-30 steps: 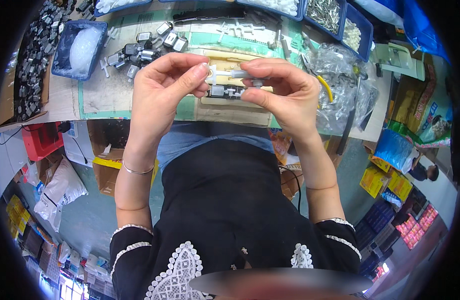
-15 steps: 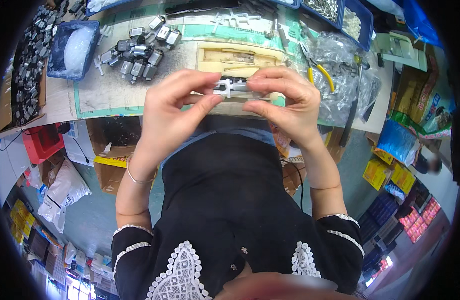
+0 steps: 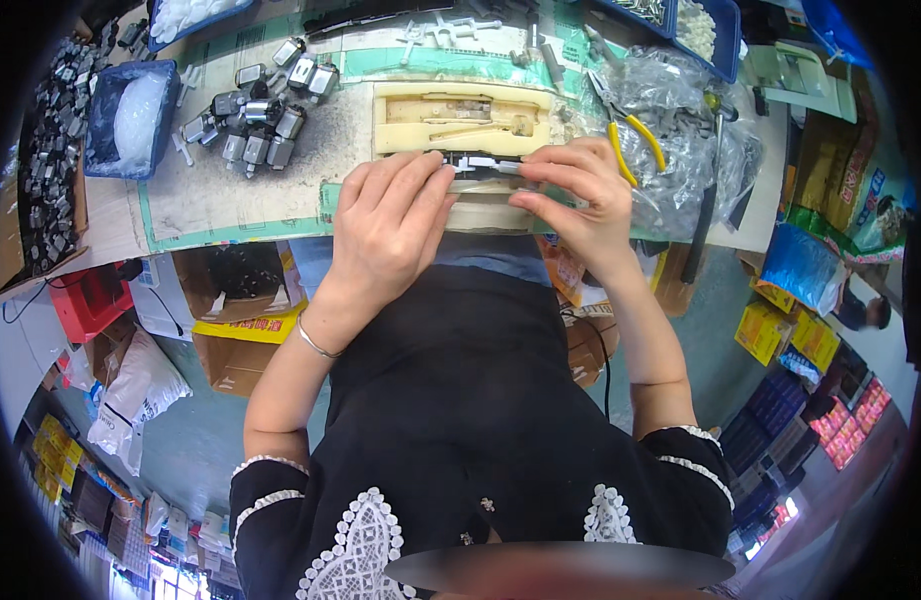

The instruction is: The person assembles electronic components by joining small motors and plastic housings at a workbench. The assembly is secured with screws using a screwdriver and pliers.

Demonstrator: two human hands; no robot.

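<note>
A long black housing with a white-grey plastic part [image 3: 477, 162] inside lies crosswise between my hands at the front of a cream-yellow fixture block [image 3: 400, 140]. My left hand [image 3: 392, 222] has its fingers bent together over the left end of the housing, back of the hand up. At the right end, my right hand [image 3: 584, 195] grips with its index finger on the part and its thumb lower, near the front side. My fingers hide both ends. Whether the housing rests in the fixture I cannot tell.
Several small metal motors [image 3: 263, 115] are heaped at the left, beside a blue tray [image 3: 167, 110] holding a white bag. Yellow-handled pliers [image 3: 620, 150] and clear plastic bags [image 3: 680, 190] lie at the right. Grey plastic pieces [image 3: 445, 33] and blue bins [image 3: 723, 50] stand at the back.
My left hand has turned over from a fingertip pinch to fingers laid over the housing. The housing has shifted slightly and the white-grey part now sits lengthwise within it. My right hand keeps its end.
</note>
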